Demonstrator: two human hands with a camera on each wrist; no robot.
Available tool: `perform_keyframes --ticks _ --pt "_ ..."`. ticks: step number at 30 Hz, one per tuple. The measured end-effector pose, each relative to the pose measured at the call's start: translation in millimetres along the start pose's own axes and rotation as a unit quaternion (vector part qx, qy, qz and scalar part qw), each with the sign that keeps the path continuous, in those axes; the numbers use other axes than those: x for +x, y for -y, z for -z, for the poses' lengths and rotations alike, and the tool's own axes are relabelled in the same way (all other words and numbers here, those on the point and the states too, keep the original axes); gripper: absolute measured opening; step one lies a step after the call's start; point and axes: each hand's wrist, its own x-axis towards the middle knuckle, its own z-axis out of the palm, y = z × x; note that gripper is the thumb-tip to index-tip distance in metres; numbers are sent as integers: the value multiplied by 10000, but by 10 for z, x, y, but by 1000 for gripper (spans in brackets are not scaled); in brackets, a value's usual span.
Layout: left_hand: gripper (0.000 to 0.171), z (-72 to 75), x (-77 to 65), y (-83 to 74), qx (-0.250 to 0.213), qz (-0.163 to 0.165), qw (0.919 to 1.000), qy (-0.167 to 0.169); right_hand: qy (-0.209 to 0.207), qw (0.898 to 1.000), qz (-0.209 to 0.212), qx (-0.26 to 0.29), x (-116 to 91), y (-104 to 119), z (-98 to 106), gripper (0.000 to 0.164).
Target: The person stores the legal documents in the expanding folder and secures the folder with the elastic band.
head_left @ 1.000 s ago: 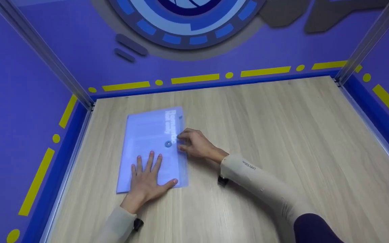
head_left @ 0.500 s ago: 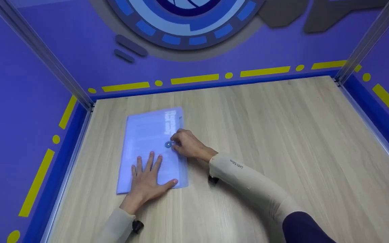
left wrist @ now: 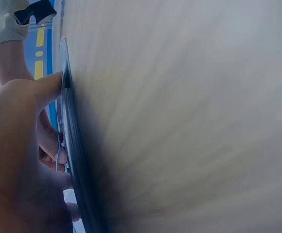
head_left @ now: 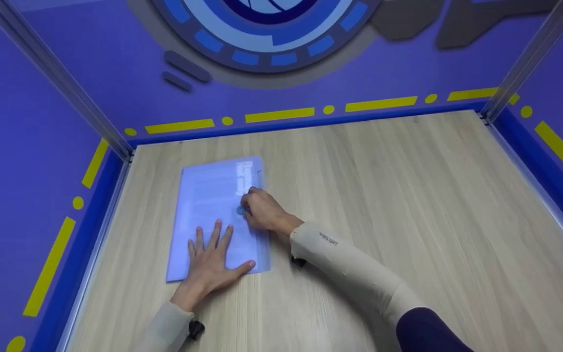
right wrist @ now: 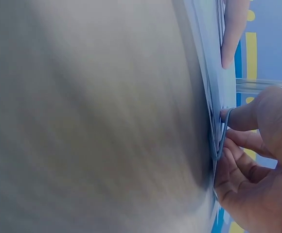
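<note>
A translucent bluish document folder (head_left: 203,190) with white lettering lies flat on the table. My left hand (head_left: 208,266) rests on its near part, fingers spread and straight, thumb toward the near right corner. At the folder's right side, my right hand (head_left: 264,210) is beside the round button (head_left: 240,210), which its fingers partly cover. In the right wrist view, a thin grey-blue cord (right wrist: 225,130) loops from the folder's edge past the thumb tip, held by the curled fingers. The left wrist view shows the folder's edge (left wrist: 75,141) close up.
A pale wood-grain tabletop (head_left: 384,195) extends to the right of the folder. Blue-purple panels (head_left: 281,93) with yellow markings enclose the back and sides, and metal posts (head_left: 61,78) stand at the back corners.
My right hand has moved left from the folder's right edge to the button, its fingers drawing closer together. The left hand keeps its place on the folder.
</note>
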Motion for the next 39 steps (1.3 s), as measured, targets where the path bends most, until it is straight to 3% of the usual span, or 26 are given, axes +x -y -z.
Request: perform_keyframes --ticks 6,11,22,26,34,39 --pt "114 19 -1 -11 -96 -43 9999 3 -305 9977 420 -438 53 40 -63 11" --pt "114 16 -17 -2 -97 -10 9999 89 -353 9945 502 -849 67 81 -111 11" --pt "113 29 -20 -14 -129 7 9998 139 -88 9880 414 -1484 94 130 -159 32" --pt "113 24 -8 -25 -61 23 9999 126 -82 9909 399 -1285 78 95 -145 27" --pt "113 2 -4 -10 -82 52 9999 105 -77 9993 342 109 30 -5 -85 19" --pt "113 25 0 10 -155 -23 9999 65 -104 9987 257 435 20 -24 -52 17"
